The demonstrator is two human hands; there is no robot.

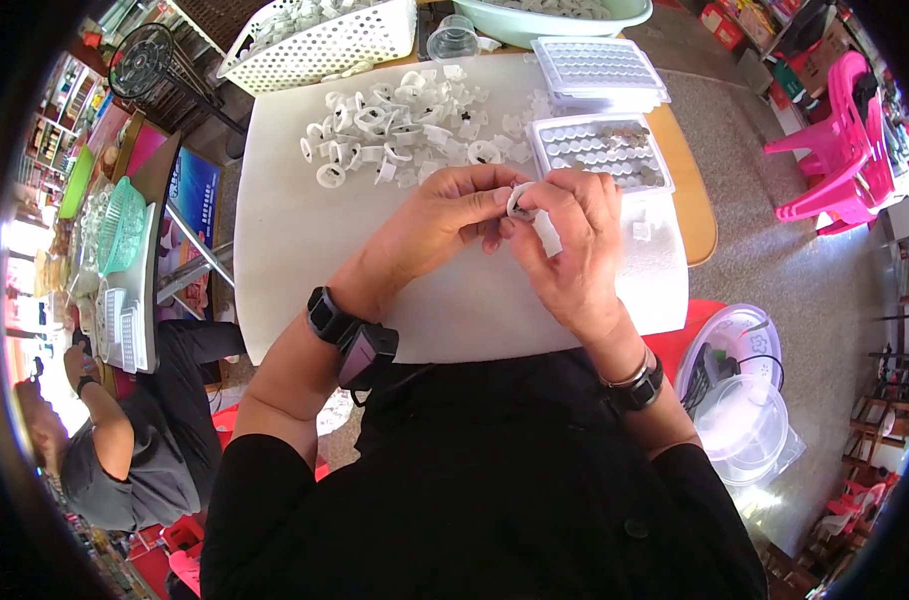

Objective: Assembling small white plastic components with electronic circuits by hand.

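Note:
Over the middle of the white tabletop (305, 250), a small white ring-shaped plastic part (521, 202) with a dark spot inside is held between both hands. My left hand (445, 215) pinches it from the left side with thumb and fingertips. From the right, the curled fingers of my right hand (578, 235) close on the same part, hiding some of it. Beyond my hands lies a loose pile of similar white ring parts (380, 125). Near my right hand sits a white tray (600, 150) with rows of slots, some holding small pieces.
A stack of white ridged trays (600, 68) stands at the far right. Along the back are a white perforated basket (400, 38), a clear cup (453, 38) and a pale green basin (535, 32). A person (125, 440) sits at another table to the left. Pink chairs (840, 140) stand right.

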